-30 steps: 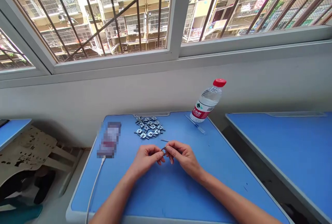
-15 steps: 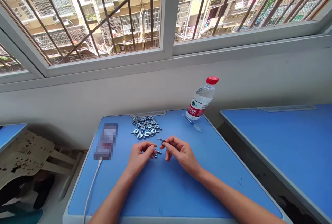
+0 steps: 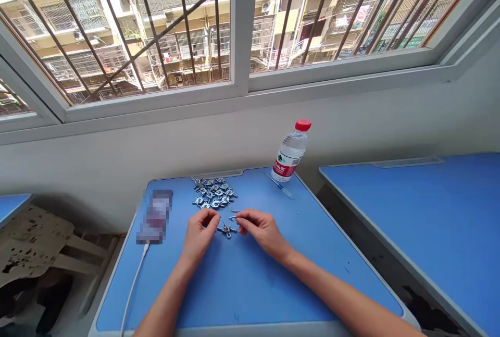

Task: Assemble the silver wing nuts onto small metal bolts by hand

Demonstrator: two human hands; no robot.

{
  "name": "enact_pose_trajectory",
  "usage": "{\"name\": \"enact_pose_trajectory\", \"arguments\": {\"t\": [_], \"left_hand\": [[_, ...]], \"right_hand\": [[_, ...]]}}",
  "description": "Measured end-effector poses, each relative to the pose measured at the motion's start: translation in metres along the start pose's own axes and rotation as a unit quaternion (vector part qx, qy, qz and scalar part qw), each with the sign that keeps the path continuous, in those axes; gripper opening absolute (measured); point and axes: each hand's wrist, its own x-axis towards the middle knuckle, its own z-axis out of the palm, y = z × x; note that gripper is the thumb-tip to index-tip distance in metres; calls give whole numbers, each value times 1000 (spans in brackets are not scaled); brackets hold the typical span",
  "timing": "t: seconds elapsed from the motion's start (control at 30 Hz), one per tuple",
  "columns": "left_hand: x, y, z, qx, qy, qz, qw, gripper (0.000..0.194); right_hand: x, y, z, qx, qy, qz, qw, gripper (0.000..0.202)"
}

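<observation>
On the blue desk (image 3: 238, 285), my left hand (image 3: 198, 235) has its thumb and index fingertip pinched together; whatever lies between them is hidden or too small to make out. Just right of those fingertips is a small silvery metal fitting (image 3: 227, 229), with a ring at its lower side and prongs sticking out. It lies close to the left thumb, and I cannot tell whether they touch. My right hand (image 3: 261, 228) pinches a second metal fitting (image 3: 233, 217), a looped piece with a thin pin above it. The hands are a short gap apart.
A pile of similar metal fittings (image 3: 214, 192) lies beyond my hands. A water bottle (image 3: 289, 152) with a red cap and a pen (image 3: 279, 186) are at the back right. At left, a blurred phone (image 3: 155, 217) has a white cable (image 3: 135, 282). Another desk (image 3: 422, 207) stands right.
My left hand has drawn left, away from the fitting between my hands, which now shows whole. The right hand keeps its pinch on the looped piece. The view has shifted slightly.
</observation>
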Motion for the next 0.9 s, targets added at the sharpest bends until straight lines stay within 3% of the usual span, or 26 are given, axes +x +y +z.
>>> {"name": "enact_pose_trajectory", "arguments": {"t": [0.13,0.27,0.47,0.7,0.9], "left_hand": [[1,-2,5,-40,-113,-55,991,45],[2,-3,9,-99,-141,-64,983,49],[1,4,5,-134,-126,-64,981,44],[2,4,4,-149,-108,-85,979,43],[5,0,0,-170,-13,-72,983,41]], "right_hand": [[-3,0,1,-105,6,-161,981,18],[-6,0,1,-165,-9,-255,953,20],[-6,-3,2,-170,-16,-229,958,16],[-5,-2,0,-180,-15,-245,953,12],[-3,4,0,-190,-9,-230,954,11]]}}
